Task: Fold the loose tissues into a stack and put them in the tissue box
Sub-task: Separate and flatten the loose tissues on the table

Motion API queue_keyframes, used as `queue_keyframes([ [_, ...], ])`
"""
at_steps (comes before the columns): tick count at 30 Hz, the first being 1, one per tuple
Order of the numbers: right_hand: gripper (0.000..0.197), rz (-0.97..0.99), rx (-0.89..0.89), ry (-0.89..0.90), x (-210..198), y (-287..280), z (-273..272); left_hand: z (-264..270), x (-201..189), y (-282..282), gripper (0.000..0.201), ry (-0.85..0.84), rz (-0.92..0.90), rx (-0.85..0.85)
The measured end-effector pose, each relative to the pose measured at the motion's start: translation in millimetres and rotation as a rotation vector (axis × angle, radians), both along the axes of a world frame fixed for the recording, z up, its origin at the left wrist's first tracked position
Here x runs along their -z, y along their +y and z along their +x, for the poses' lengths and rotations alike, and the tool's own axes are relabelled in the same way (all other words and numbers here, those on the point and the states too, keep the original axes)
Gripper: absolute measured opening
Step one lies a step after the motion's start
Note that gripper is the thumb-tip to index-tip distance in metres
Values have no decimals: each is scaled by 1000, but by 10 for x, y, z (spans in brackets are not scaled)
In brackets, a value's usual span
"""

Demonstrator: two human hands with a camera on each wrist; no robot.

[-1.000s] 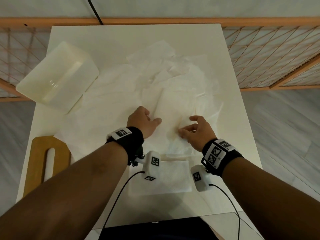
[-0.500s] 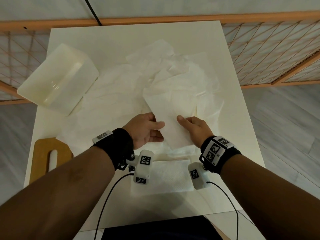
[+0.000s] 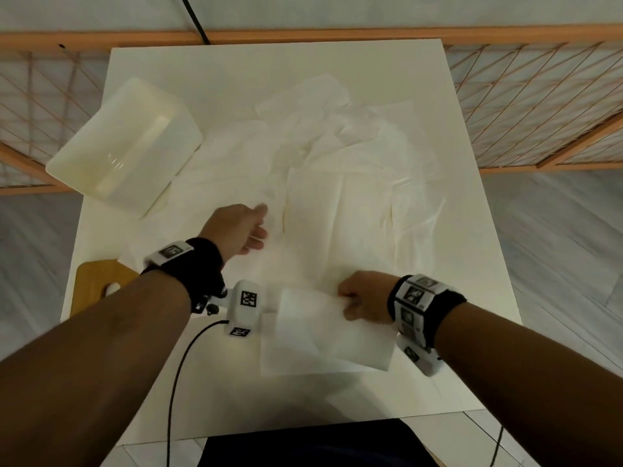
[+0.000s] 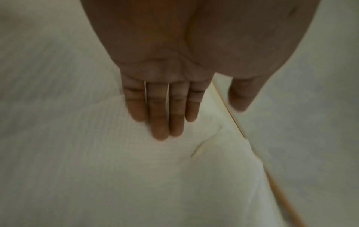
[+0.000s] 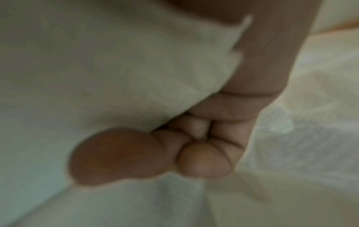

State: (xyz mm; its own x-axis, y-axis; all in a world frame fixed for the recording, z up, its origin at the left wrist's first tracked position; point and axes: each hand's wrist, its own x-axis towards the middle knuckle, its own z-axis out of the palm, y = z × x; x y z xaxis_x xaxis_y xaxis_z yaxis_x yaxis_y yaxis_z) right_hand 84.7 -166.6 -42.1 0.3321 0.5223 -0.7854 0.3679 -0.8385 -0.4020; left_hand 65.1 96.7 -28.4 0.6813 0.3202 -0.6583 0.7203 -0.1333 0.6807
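Right hand (image 3: 365, 296) pinched a folded tissue (image 3: 323, 326), thumb clamped over it, above the stack (image 3: 296, 360) at the table's (image 3: 478, 264) near edge, presumably to add it. Beyond the stack, left hand (image 3: 236, 227), fingers straight and together, over loose tissues (image 3: 337, 197). Tissue box (image 3: 124, 146) far left of stack.

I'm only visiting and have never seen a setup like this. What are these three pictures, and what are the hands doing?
There is no machine here: a person works with bare hands, wearing cameras. The wide picture comes from the head, looking down at a white table. The two close pictures come from the wrists. Loose tissues lie spread across the table, with a white tissue box at the far left and a wooden board nearer. The right hand pinches a folded tissue over a small stack. The left hand is flat-fingered above the loose sheets and holds nothing.
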Motion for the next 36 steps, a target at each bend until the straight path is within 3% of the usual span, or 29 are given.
queue_keyframes([
  [2,31,-63,-115,-49,57,30,-53,49,38,-35,24,-25,322,258],
  [3,35,-64,-111,-62,61,39,-52,72,39,-93,26,-30,406,339],
  [9,16,-39,-137,-64,117,63,-117,257,112,-482,59,-14,501,364],
  [12,44,-52,-132,-153,25,40,-138,340,190,-629,68,16,547,424],
  [14,52,-9,-24,-252,-101,-18,-79,384,214,-687,54,9,551,448],
  [16,50,50,130,-318,-212,-98,16,397,222,-719,30,-4,547,460],
  [18,43,101,305,-362,-233,-164,138,395,229,-723,23,-13,551,439],
  [20,42,154,485,-404,-191,-199,277,379,226,-720,44,-25,529,379],
  [22,56,185,595,-450,-150,-188,439,370,234,-706,69,-40,519,366],
  [25,81,139,561,-517,-125,-104,709,360,258,-684,88,-51,508,367],
  [27,87,82,472,-550,-153,-6,859,345,236,-665,91,-55,484,344],
  [32,75,42,318,-573,-184,203,1069,265,164,-618,85,-104,405,323],
  [36,38,103,422,-648,-209,242,1108,232,150,-557,72,-128,399,308],
])
